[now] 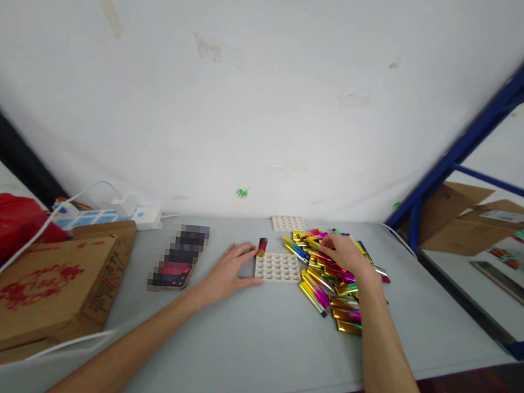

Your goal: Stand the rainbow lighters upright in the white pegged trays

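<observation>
A white tray with rows of small square holes (278, 267) lies on the grey table before me. One red lighter (262, 247) stands upright at its back left corner. My left hand (232, 270) rests at the tray's left side, open, thumb and fingers spread, with the fingertips close to the red lighter and the thumb at the front corner. To the right is a loose pile of shiny lighters (319, 287) in gold, pink, red, blue and green. My right hand (342, 252) reaches over its back part, thumb and fingertips closed on a gold lighter (313, 244), partly hidden.
Another white holed tray (289, 224) lies at the back, against the wall. A phone (178, 259), blurred out, is on the left. Beyond it are a cardboard box (52, 282), a red bag (1, 241) and a power strip (145, 217). Blue shelf posts (479, 124) rise on the right.
</observation>
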Action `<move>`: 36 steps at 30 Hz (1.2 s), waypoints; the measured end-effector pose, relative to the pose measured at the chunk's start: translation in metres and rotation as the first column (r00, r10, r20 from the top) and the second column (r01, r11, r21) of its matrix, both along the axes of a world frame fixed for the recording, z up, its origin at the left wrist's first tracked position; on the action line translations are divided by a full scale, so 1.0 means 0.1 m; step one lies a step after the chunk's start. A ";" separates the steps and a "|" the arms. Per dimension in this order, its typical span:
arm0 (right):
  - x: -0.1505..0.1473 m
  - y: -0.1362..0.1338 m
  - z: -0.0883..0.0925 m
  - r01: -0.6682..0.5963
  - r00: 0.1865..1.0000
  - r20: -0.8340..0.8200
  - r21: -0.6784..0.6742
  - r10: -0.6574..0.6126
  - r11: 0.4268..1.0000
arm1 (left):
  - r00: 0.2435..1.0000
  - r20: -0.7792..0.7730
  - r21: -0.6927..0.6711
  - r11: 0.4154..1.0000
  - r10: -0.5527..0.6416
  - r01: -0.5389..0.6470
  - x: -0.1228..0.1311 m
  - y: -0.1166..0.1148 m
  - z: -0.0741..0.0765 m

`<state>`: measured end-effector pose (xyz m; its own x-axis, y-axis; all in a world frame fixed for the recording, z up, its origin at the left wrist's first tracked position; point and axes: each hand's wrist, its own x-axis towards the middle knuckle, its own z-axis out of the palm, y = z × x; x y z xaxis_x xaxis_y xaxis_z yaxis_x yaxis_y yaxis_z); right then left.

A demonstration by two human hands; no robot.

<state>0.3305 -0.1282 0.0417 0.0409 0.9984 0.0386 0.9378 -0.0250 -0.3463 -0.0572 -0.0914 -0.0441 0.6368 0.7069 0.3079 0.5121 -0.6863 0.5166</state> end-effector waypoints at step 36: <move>-1.53 0.01 -0.35 -0.064 0.732 -0.627 0.327 0.267 0.943 | 1.000 -0.017 -0.033 0.999 0.013 -0.013 0.04 -0.03 0.07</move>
